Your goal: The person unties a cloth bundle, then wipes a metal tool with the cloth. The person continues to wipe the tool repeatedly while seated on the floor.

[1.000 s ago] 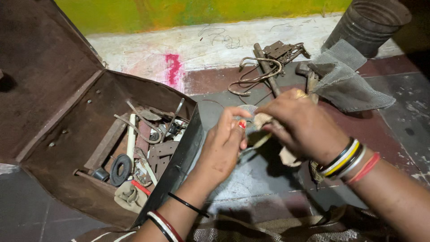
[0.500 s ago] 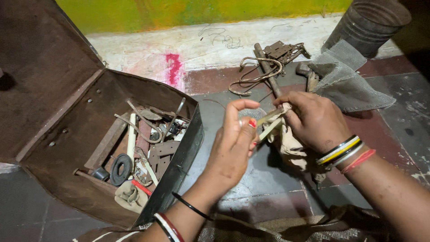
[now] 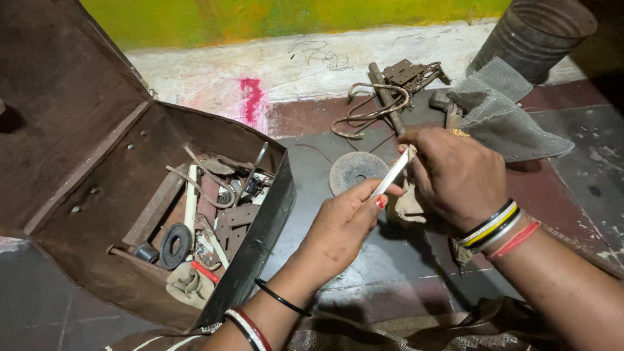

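My left hand (image 3: 341, 227) pinches the lower end of a thin flat whitish strip (image 3: 392, 174) between thumb and fingers. My right hand (image 3: 455, 175) grips the strip's upper end and also holds a crumpled beige cloth (image 3: 408, 205) against it. Both hands hover above the floor, just right of a round grey disc (image 3: 356, 170) lying flat. Bangles ring both wrists.
An open rusty metal box (image 3: 273, 214) at the left holds several scrap parts, a black ring and a white tube. Behind the hands lie rusty tools with bent wire (image 3: 383, 97), a grey mesh piece (image 3: 507, 117) and a metal bucket (image 3: 533, 36).
The hands have drawn apart along the strip, which now shows stretched between them. The left hand slid down and left, uncovering the round disc on the floor.
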